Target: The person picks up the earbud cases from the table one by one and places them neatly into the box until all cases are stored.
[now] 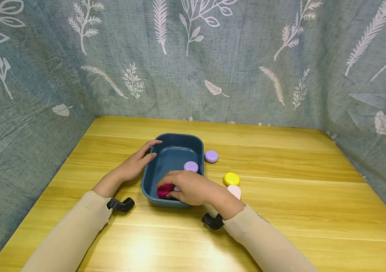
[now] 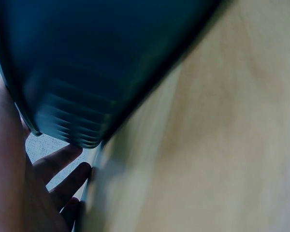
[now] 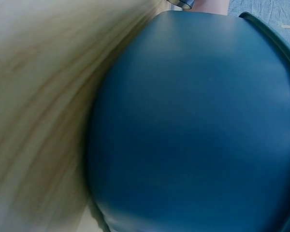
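A dark blue rectangular box [image 1: 172, 151] stands on the table in the head view. My left hand [image 1: 137, 163] rests on its left rim, thumb and fingers fairly straight; in the left wrist view its fingers [image 2: 70, 186] lie along the outer wall. Inside the near end of the box, my right hand [image 1: 189, 187] pinches a glossy dark red round piece [image 1: 165, 190] between thumb and fingers. A purple round piece [image 1: 191, 166] sits in the box just beyond that hand. Something pale shows partly under the right fingers. The right wrist view holds mostly the box's outer wall [image 3: 193, 111].
Right of the box lie another purple round piece [image 1: 211, 156], a yellow one [image 1: 231, 179] and a pale pink one [image 1: 234, 192], partly hidden by the right wrist. A patterned curtain [image 1: 193, 75] closes off the back and sides of the wooden table [image 1: 281, 226].
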Available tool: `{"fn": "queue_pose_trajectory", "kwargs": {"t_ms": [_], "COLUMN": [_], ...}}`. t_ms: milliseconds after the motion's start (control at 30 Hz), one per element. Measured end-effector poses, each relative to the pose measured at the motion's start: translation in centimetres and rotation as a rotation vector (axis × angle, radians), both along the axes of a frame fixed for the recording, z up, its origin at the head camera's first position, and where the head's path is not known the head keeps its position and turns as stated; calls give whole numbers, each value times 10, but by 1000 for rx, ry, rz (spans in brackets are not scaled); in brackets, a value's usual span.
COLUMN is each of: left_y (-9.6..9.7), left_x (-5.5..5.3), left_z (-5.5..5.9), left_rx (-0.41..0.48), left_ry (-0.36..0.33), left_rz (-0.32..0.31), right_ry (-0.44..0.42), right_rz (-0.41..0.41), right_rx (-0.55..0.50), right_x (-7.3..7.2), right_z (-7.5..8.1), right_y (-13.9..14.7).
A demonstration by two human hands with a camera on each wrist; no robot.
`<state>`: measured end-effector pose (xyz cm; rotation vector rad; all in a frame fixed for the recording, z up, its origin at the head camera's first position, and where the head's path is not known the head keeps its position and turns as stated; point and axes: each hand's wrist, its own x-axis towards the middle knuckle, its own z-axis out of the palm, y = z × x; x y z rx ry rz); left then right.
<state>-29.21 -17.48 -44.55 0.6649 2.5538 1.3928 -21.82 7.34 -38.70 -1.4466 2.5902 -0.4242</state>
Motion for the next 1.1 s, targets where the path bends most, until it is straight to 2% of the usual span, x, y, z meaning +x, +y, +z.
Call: {"fn": "queue_pose_trajectory", "kwargs": {"t_ms": [300,700,800,1000,1100], "left_y": [0,-1,1,6,7], "left_x": [2,1,5,20,23], "left_z": [1,2,8,31,34], "left_rx": [21,22,25,12,9], "left_ry": [-9,-25,-42,-51,-55], "left_rz": [6,-10,-14,-25,-23], "right_ry": [17,-31,-40,-51,-54], "right_rz": [0,-4,-7,-16,-19], "right_rx": [-9,-52,-54,-55,-56], "right_x": [-1,-1,-1,-1,-1], "right_z": [-2,-2,-2,-1,-1], "right_y": [1,0,0,0,-1]}}
